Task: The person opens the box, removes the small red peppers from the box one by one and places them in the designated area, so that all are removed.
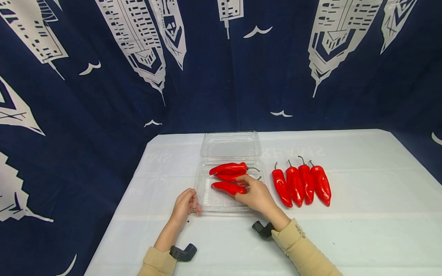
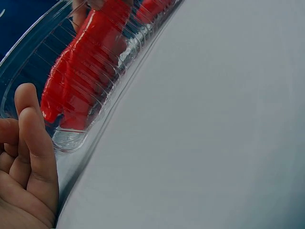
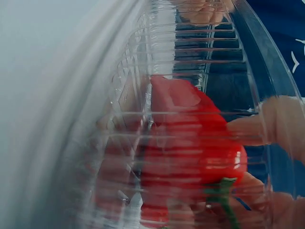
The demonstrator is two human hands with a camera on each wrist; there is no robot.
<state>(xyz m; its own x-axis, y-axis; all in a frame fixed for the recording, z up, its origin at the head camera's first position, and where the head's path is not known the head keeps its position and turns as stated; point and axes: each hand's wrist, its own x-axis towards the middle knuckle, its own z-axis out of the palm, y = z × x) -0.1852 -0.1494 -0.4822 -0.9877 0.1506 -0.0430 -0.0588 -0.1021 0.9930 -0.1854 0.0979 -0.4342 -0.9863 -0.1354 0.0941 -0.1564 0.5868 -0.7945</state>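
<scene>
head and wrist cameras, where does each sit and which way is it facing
Head: on the head, facing forward and down at a clear container, red peppers and a blue cloth; left hand, right hand and sleeves show.
Left wrist: on that wrist, facing the container's side; left hand lower left, part of right hand at top.
Right wrist: on that wrist, facing peppers through clear wall; right hand at right, part of left hand at top.
Wrist views share peppers seen through clear plastic.

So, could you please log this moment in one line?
right hand: holds red pepper in clear container; left hand: touches container's corner; inside: two more peppers; beside: four peppers; lid: open
</scene>
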